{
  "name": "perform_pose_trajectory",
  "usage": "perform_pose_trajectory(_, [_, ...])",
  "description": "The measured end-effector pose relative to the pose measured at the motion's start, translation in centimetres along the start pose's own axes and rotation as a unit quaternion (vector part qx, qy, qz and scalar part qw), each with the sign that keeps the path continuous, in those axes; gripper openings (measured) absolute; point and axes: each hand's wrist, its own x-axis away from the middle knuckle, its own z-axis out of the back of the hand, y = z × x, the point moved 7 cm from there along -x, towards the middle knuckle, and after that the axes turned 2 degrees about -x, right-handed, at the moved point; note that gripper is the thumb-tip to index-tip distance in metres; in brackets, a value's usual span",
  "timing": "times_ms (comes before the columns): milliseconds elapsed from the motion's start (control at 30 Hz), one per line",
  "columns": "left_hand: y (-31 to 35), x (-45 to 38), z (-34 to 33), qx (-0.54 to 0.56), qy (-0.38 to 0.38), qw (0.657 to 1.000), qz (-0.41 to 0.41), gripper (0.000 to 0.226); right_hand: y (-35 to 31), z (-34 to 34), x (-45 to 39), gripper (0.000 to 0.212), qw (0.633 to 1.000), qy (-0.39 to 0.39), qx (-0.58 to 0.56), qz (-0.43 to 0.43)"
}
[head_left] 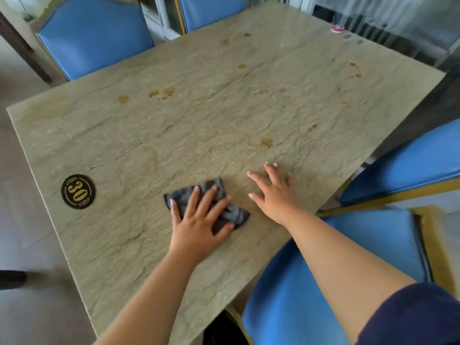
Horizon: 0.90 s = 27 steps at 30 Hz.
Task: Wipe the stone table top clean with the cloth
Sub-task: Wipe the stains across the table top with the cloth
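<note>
Left hand [199,220] presses the grey cloth [211,202] flat with straight fingers at the near edge; right hand [273,192] rests released beside it; brown stains [161,92] across the far stone table top [224,108] remain unwiped.

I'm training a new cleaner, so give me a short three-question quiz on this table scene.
1. True or false: the left hand presses the grey cloth flat.
2. What number is on the oval badge?
3. The brown stains lie: A) beyond the cloth, B) under the right hand, C) on the blue chair.

Key: 1 true; 2 thirty; 3 A.
</note>
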Motion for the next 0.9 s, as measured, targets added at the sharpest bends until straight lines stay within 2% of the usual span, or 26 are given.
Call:
perform_pose_trajectory(100, [-2.7,-5.2,0.8,0.034,-0.034,0.988,0.150,0.066,0.3,0.9,-1.0,0.053,0.999,0.005,-0.011,0.043])
perform_pose_trajectory(200, [-1.7,-7.9,1.0,0.048,-0.053,0.971,0.228,0.067,0.5,1.5,-1.8,0.049,0.996,-0.003,-0.045,0.079])
perform_pose_trajectory(267, [0.4,-7.4,0.9,0.055,-0.033,0.971,0.228,0.067,0.6,1.9,-2.0,0.047,0.994,-0.007,-0.061,0.093])
perform_pose_trajectory(433, [9.1,0.2,-1.0,0.021,0.007,0.994,0.107,0.065,0.9,2.6,-2.7,0.051,0.989,-0.057,-0.075,0.110])
perform_pose_trajectory(533, [9.7,1.4,-1.5,0.009,0.006,0.997,0.082,0.063,1.2,2.9,-2.9,0.057,0.985,-0.097,-0.082,0.115])
perform_pose_trajectory(633, [7.8,-1.9,-0.9,0.030,-0.012,0.989,0.143,0.064,2.0,3.1,-3.1,0.055,0.979,-0.128,-0.093,0.129])
perform_pose_trajectory(733, [7.7,-5.2,-0.3,0.092,-0.008,0.974,0.205,0.064,2.4,3.5,-3.4,0.047,0.972,-0.108,-0.166,0.130])
perform_pose_trajectory(833, [7.3,-5.0,1.1,0.180,0.077,0.957,0.216,0.059,2.3,3.9,-3.4,0.044,0.970,-0.063,-0.200,0.121])
perform_pose_trajectory(900, [5.7,-3.1,1.7,0.192,0.144,0.938,0.250,0.055,1.4,3.9,-3.3,0.045,0.971,-0.030,-0.192,0.141])
